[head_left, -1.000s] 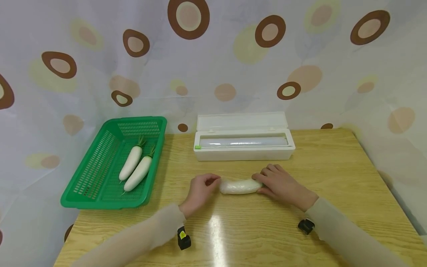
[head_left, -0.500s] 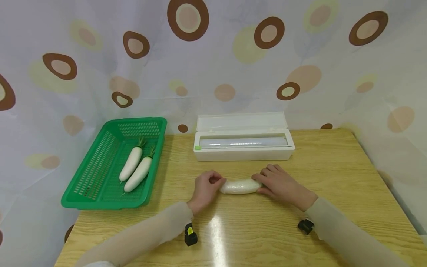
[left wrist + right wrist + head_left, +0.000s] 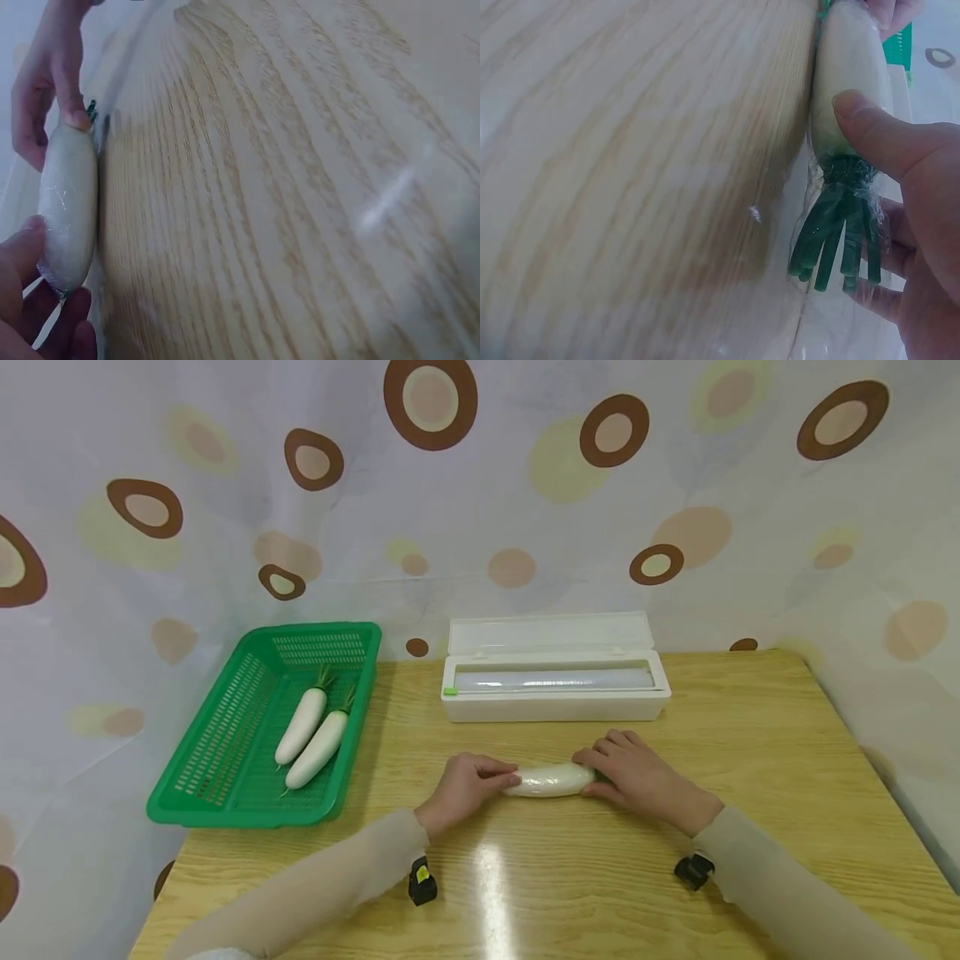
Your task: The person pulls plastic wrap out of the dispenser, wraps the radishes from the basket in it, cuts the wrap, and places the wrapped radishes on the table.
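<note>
A white radish (image 3: 552, 782) wrapped in clear cling film lies crosswise at the middle of the table. My left hand (image 3: 461, 792) holds its root end, with the thumb (image 3: 28, 241) against the wrapped side and fingers curled about the tip. At the stem end my right hand (image 3: 643, 779) grips the radish, thumb on the near side and fingers behind. The right wrist view shows cut green stems (image 3: 832, 232) under the film, with loose film trailing beyond them. Fingers hide both ends of the radish in the head view.
A green basket (image 3: 167, 806) at the left holds two unwrapped white radishes (image 3: 318, 750). Behind the hands stands a white cling film box (image 3: 555, 708), lid up, with a film roll (image 3: 555, 680) inside. A patterned curtain (image 3: 510, 485) hangs along the table's back edge.
My left hand has moved right onto the radish's root end, and its fingers have come closer together there. The right hand stays at the stem end; the view has shifted slightly.
</note>
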{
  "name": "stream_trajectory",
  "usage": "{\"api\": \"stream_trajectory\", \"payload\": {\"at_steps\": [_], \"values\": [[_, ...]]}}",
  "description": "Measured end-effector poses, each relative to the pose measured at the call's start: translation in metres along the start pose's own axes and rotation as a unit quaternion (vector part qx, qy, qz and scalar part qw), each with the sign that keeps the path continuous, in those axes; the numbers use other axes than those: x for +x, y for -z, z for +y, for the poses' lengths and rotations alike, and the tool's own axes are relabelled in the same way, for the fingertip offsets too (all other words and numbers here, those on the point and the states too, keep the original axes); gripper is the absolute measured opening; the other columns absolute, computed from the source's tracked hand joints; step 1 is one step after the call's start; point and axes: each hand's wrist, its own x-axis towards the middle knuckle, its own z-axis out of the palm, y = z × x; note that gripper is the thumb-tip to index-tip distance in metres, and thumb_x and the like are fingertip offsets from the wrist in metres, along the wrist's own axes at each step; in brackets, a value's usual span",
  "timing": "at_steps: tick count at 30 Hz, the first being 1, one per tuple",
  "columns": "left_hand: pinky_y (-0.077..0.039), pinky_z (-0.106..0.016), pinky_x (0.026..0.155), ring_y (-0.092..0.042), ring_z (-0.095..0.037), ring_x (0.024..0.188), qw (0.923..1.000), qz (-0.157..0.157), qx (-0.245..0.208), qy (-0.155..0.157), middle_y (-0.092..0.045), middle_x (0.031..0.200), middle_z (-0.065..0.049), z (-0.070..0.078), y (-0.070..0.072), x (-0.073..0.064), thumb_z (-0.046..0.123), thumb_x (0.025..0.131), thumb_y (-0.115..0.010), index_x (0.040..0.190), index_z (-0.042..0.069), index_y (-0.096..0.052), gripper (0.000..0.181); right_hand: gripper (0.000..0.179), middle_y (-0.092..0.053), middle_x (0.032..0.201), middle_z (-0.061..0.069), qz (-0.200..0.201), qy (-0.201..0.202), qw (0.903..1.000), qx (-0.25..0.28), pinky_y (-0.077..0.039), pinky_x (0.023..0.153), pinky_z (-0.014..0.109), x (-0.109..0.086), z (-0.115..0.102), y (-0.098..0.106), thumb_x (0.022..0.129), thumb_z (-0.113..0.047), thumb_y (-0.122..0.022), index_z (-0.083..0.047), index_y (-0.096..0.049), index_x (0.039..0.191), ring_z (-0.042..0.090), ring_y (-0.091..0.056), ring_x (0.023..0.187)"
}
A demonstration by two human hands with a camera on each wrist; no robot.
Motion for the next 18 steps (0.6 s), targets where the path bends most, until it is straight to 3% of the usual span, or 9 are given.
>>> {"api": "stream_trajectory", "payload": {"at_steps": [4, 8, 12, 15, 18], "values": [[-0.058, -0.032, 0.094, -0.072, -0.021, 0.114, 1.0, 0.003, -0.001, 0.005, -0.077, 0.116, -0.005, 0.0, -0.002, 0.0, 0.027, 0.097, -0.077, 0.115, 0.009, -0.08, 0.026, 0.042, -0.069, 0.108, 0.005, 0.001, -0.006, 0.9999, 0.008, -0.047, 0.095, 0.052, 0.0, 0.0, -0.001, 0.093, -0.035, -0.078, -0.011, -0.068, 0.126, 0.027, -0.059, 0.104], [-0.059, -0.026, 0.087, -0.074, -0.02, 0.109, 0.9999, -0.001, -0.012, -0.001, -0.074, 0.123, -0.011, -0.001, -0.004, -0.002, 0.024, 0.1, -0.072, 0.12, 0.005, -0.077, 0.028, 0.042, -0.069, 0.107, 0.004, -0.002, -0.013, 0.9998, 0.016, -0.047, 0.094, 0.052, 0.0, -0.001, -0.001, 0.092, -0.035, -0.079, -0.012, -0.068, 0.125, 0.026, -0.058, 0.103], [-0.059, -0.024, 0.086, -0.074, -0.019, 0.106, 0.9987, -0.035, -0.036, -0.007, -0.067, 0.135, -0.015, -0.003, -0.001, -0.002, 0.022, 0.106, -0.062, 0.13, 0.0, -0.07, 0.033, 0.041, -0.069, 0.105, 0.003, -0.001, -0.018, 0.9995, 0.026, -0.046, 0.094, 0.052, 0.0, 0.0, -0.001, 0.092, -0.036, -0.079, -0.013, -0.068, 0.123, 0.025, -0.058, 0.101], [-0.055, -0.026, 0.096, -0.068, -0.019, 0.121, 0.9968, -0.077, -0.017, -0.014, -0.063, 0.142, -0.013, -0.005, 0.005, 0.0, 0.019, 0.104, -0.067, 0.138, 0.002, -0.065, 0.038, 0.04, -0.069, 0.105, 0.002, -0.004, -0.02, 0.9994, 0.029, -0.046, 0.094, 0.052, -0.001, 0.001, -0.001, 0.092, -0.036, -0.078, -0.013, -0.068, 0.124, 0.024, -0.058, 0.101], [-0.051, -0.028, 0.104, -0.06, -0.019, 0.132, 0.9929, -0.111, 0.03, -0.031, -0.062, 0.144, -0.01, -0.005, 0.012, 0.003, 0.014, 0.099, -0.074, 0.142, 0.005, -0.063, 0.046, 0.041, -0.069, 0.106, 0.003, -0.004, -0.019, 0.9993, 0.032, -0.046, 0.094, 0.053, -0.001, 0.002, 0.0, 0.092, -0.035, -0.079, -0.013, -0.068, 0.124, 0.025, -0.058, 0.102]]}}
